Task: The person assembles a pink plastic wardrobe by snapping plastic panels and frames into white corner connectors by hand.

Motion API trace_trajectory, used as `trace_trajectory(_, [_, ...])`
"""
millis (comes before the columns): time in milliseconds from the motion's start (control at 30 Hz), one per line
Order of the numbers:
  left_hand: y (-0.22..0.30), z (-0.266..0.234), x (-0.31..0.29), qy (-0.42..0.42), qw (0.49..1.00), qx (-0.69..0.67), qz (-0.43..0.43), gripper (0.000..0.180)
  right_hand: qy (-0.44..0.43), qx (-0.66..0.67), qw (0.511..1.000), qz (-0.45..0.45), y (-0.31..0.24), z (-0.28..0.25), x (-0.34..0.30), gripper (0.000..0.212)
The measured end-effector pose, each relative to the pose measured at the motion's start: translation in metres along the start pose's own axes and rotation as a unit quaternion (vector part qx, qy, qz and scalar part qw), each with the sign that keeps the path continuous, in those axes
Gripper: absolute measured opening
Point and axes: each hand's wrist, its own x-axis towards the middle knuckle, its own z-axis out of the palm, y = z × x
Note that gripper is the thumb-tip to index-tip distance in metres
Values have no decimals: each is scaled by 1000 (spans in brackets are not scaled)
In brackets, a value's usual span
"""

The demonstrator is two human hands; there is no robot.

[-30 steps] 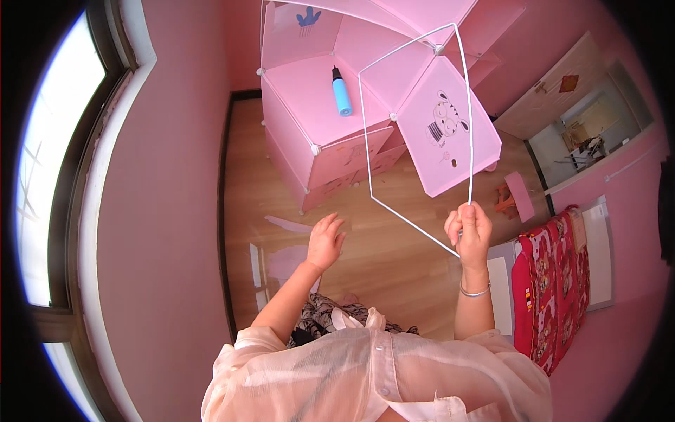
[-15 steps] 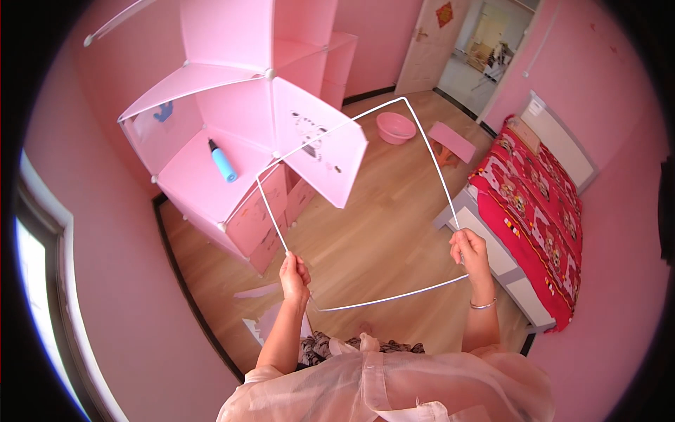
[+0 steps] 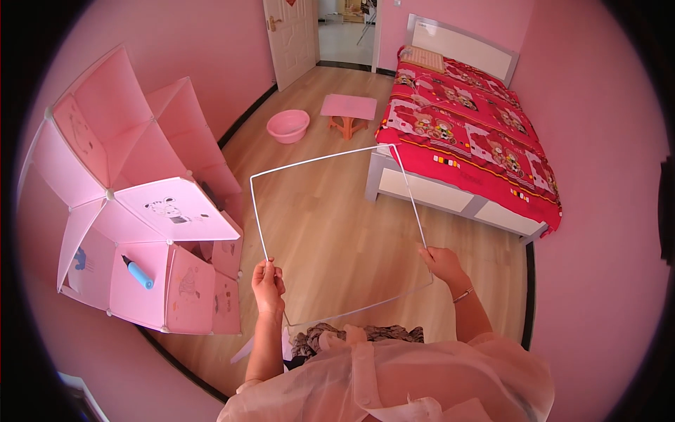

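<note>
A square frame of thin white wire (image 3: 323,160) is held up in front of me above the floor. My left hand (image 3: 268,287) is closed around its left side, near the lower corner. On the opposite side, my right hand (image 3: 445,265) grips the wire, fingers partly hidden behind the thumb and palm. The frame is tilted, its far edge higher in view than the near one. To the left stands a pink cube cabinet (image 3: 140,295) with a zebra-printed door panel (image 3: 179,211) swung out. On one cabinet surface lies a light-blue cylinder with a black tip (image 3: 140,274).
A pink basin (image 3: 288,126) and a small stool with a pink top (image 3: 349,107) sit on the wooden floor (image 3: 316,232) ahead. A bed with a red patterned cover (image 3: 464,126) is at the right. Beyond them a white door (image 3: 293,46) stands open.
My view has turned to the right, so the cabinet now appears farther left and the bed nearer the middle. Both hands still hold the wire frame.
</note>
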Motion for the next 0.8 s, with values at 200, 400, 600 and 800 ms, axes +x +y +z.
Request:
trace_trajectory(200, [-6,66,54,-43,998,34,-33,14,-102,198,959,175,40,2,11,30])
trace_trajectory(400, [-10,117,126,-25,995,24,-99,12,-125,383,897,182,72,14,60,12])
trace_trajectory(600, [-47,174,241,-5,986,-9,-164,9,-92,544,807,209,96,6,167,10])
trace_trajectory(800, [-62,268,366,-49,972,2,-230,13,-48,533,809,244,123,-6,267,14])
